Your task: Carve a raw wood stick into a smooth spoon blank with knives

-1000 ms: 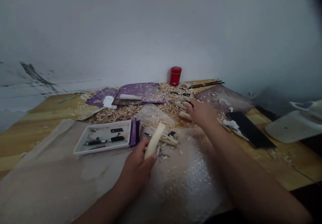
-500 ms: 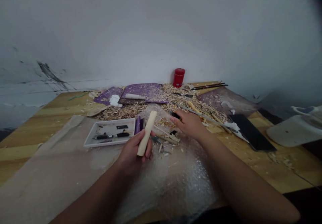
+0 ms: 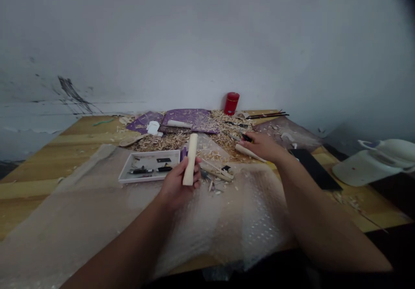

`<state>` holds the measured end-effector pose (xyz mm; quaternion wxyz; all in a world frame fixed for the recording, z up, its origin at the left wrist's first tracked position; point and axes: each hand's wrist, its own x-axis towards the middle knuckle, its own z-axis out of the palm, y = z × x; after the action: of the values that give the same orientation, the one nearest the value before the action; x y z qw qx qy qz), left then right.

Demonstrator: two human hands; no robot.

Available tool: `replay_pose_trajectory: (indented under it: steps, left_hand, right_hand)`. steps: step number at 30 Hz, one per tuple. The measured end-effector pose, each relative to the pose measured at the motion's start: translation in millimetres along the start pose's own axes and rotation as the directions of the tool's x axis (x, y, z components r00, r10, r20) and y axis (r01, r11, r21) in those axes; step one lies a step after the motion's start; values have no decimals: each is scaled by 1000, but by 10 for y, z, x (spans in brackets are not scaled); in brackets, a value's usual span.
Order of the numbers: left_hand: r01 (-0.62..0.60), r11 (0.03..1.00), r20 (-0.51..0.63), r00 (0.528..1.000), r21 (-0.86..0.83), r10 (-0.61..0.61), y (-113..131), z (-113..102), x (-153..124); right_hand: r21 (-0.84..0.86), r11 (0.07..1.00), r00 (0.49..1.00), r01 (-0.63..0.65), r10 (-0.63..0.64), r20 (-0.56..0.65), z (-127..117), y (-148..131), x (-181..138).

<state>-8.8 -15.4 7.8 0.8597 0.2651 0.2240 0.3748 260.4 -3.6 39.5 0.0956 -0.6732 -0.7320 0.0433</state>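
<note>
My left hand (image 3: 177,183) is wrapped around a short, pale wooden rod (image 3: 191,159), which points up and away from me above the plastic wrap. Farther out to the right, my right hand (image 3: 264,145) is closed on a small black-handled tool (image 3: 247,138); its working end is too blurred to make out. Just below those fingers a pale tapered wooden piece (image 3: 248,152) lies among the wood shavings (image 3: 168,142). Between my hands, thin sticks (image 3: 217,174) and small tools rest in a loose pile.
A white tray (image 3: 121,174) with black pens or cutters stands left of my left hand. Bubble wrap (image 3: 106,219) covers the near table. At the back are a red canister (image 3: 231,103) and purple sheets (image 3: 184,118). On the right lie a dark slab (image 3: 316,170) and a white plastic container (image 3: 359,168).
My right hand has moved right and away from the rod, carrying the black-handled tool over the shavings. The rod in my left hand now stands more upright. The view has shifted slightly.
</note>
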Motion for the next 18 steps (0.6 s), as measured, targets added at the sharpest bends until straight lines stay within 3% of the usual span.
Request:
replay_pose_trajectory:
  steps: [5,7,13,18]
  left_hand:
    - [-54,998,-1,999,-20,54,41,-30,17]
    - [-84,996,5,996,-39,85,71,-40,12]
    - [-194,977,22,980,-86,197,165,-80,5]
    - [-188,981,-2,982,-50,188,143,-92,16]
  right_hand:
    - [-125,990,961,60,-23,276,173,-93,-230]
    - [-119,990,948,75,-34,316,244,-106,-370]
    - [-148,989,971,20,17,239,307,7,-610]
    - [-204,979,1000,23,-25,-5,266,-143,-584]
